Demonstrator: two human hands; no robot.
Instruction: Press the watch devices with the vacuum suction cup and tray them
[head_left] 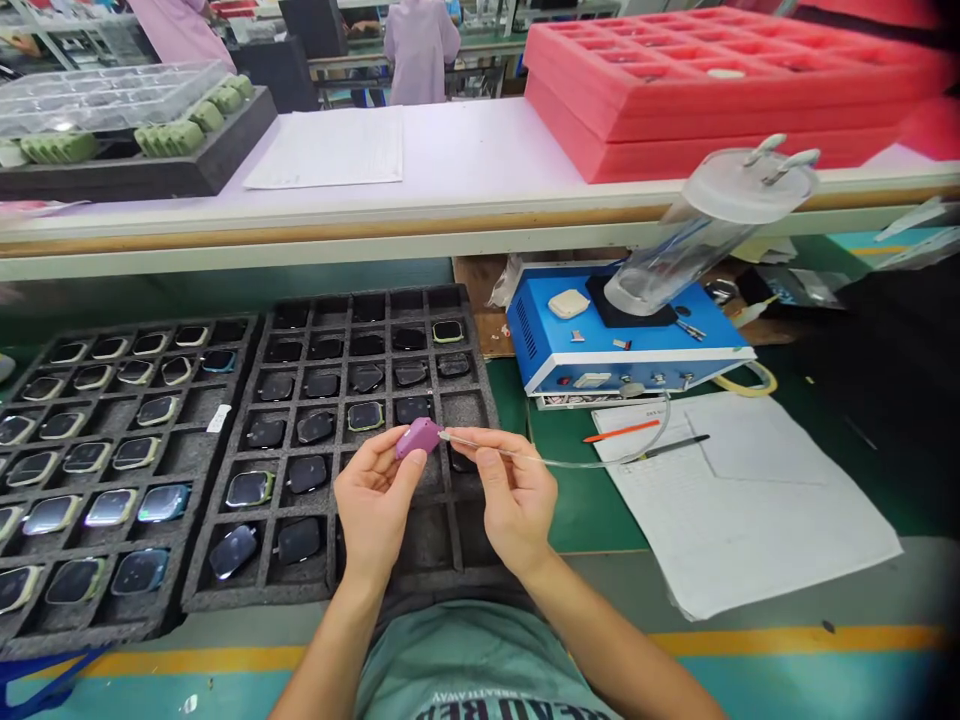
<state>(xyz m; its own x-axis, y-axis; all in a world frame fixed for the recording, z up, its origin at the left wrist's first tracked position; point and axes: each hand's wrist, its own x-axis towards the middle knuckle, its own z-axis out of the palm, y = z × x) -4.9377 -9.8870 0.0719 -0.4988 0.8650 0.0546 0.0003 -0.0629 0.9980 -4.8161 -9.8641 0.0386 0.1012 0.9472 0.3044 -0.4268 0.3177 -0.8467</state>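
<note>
A small purple case [418, 438] is pinched between the thumb and fingers of my left hand [377, 495], above a dark foam tray. My right hand [517, 490] grips the end of a thin clear tube [577, 464], and the tube's tip meets or nearly meets the right side of the purple case. From my right hand the tube curves up to the front of a blue box [630, 345]. Below both hands, the foam tray [480, 400] holds dark watch-like units in its compartments.
Another foam tray [176, 480] of watch units lies at the left. White papers [757, 510], an orange stick [621, 431] and a black pen [675, 447] lie right. A clear cylinder [697, 235] stands on the blue box. Red foam trays [675, 100] sit on the shelf.
</note>
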